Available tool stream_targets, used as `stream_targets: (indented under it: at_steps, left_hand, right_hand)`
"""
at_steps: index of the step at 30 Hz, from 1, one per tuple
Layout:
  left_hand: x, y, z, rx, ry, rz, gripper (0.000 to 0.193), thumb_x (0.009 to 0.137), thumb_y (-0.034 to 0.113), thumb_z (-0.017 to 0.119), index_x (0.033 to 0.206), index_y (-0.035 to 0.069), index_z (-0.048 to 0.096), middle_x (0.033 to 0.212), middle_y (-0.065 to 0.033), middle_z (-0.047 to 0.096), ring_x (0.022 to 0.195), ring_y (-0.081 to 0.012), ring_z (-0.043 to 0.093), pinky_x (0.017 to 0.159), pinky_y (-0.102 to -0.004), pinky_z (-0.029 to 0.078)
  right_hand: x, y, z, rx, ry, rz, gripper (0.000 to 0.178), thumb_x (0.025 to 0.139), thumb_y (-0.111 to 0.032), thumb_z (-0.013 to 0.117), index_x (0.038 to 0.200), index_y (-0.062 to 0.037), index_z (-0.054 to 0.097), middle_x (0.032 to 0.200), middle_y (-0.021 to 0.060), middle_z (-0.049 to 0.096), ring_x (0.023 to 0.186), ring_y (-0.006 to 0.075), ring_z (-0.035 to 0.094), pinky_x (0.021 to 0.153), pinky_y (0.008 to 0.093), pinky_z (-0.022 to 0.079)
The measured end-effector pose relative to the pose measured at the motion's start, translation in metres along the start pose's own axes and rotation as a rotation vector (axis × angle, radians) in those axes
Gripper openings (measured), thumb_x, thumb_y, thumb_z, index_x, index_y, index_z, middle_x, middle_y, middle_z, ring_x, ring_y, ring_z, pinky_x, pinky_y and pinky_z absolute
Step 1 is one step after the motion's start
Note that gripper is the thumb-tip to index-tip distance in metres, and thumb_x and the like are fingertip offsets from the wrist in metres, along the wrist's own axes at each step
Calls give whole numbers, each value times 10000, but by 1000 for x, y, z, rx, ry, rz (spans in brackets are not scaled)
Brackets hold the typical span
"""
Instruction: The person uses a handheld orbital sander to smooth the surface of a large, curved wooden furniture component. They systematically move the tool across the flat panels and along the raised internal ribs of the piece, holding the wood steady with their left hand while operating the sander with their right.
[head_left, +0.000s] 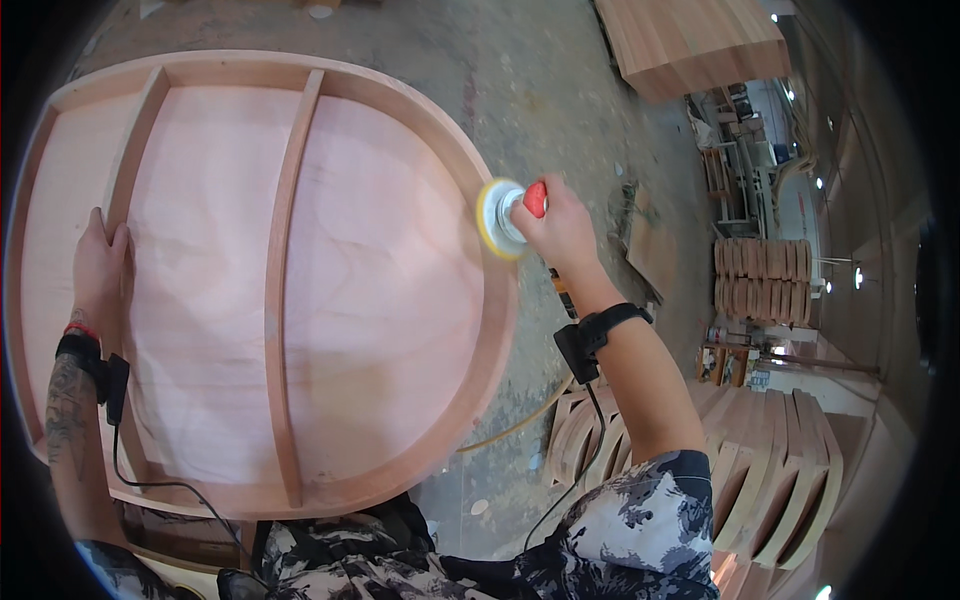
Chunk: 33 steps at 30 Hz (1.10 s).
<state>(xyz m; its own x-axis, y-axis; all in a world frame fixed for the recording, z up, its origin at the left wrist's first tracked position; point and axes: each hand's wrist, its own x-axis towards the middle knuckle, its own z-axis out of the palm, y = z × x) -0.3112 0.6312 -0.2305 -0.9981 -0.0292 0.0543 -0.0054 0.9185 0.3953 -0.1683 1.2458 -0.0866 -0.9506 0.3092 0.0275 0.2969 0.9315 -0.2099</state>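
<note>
A large pale wooden frame (506, 300) with a rounded right end, a flat panel (400, 250) inside it and two crossbars lies before me. My right hand (562, 225) is wrapped round a sander (508, 222) with a red top and a yellow-edged round pad. The sander's pad is tilted against the outer curved edge of the frame. On the left, my left hand (100, 265) grips the left crossbar (128, 300), thumb on one side and fingers on the other. The second crossbar (283, 270) runs between the two hands.
A hose (530, 415) trails over the concrete floor (590, 130). Stacked curved wooden parts (770, 470) stand at the lower right, and more stacks (762, 280) sit farther off. A big wooden block (695, 45) is at the upper right. Cables (590, 440) hang from both wrist straps.
</note>
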Motion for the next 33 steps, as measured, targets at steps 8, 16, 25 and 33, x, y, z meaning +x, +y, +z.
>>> stream_targets:
  at_steps: [8,16,25,33]
  left_hand:
    - [11,-17,8,24,-67,-21,569,1006,276,597,1412,-103,475,1092,-350,682,1051,-498,660,862,-516,537]
    - [15,-20,10,58,-37,-1,568,1014,293,583,1402,-109,478,1116,-357,675,1080,-495,654,881,-505,535]
    - [16,-7,4,16,-45,47,604,1011,306,576,1432,-110,456,1102,-358,675,1069,-503,651,875,-506,531]
    - [22,-24,9,-6,-53,25,638,1016,332,566,1459,-109,437,1162,-354,669,1106,-468,662,917,-458,521]
  right_hand:
    - [-39,19,-2,29,8,-1,508,790,-397,729,1165,-77,607,1010,237,682,915,440,665,810,513,541]
    - [-79,15,1,-25,-4,-20,518,781,-408,732,1171,-92,606,1064,220,680,887,433,691,765,517,572]
    - [-116,10,0,-41,26,-200,495,757,-368,734,1149,-93,611,1006,164,650,829,396,693,719,480,589]
    - [-176,1,-12,-31,-44,-205,495,734,-349,760,1130,-93,608,1024,144,637,777,381,690,662,481,589]
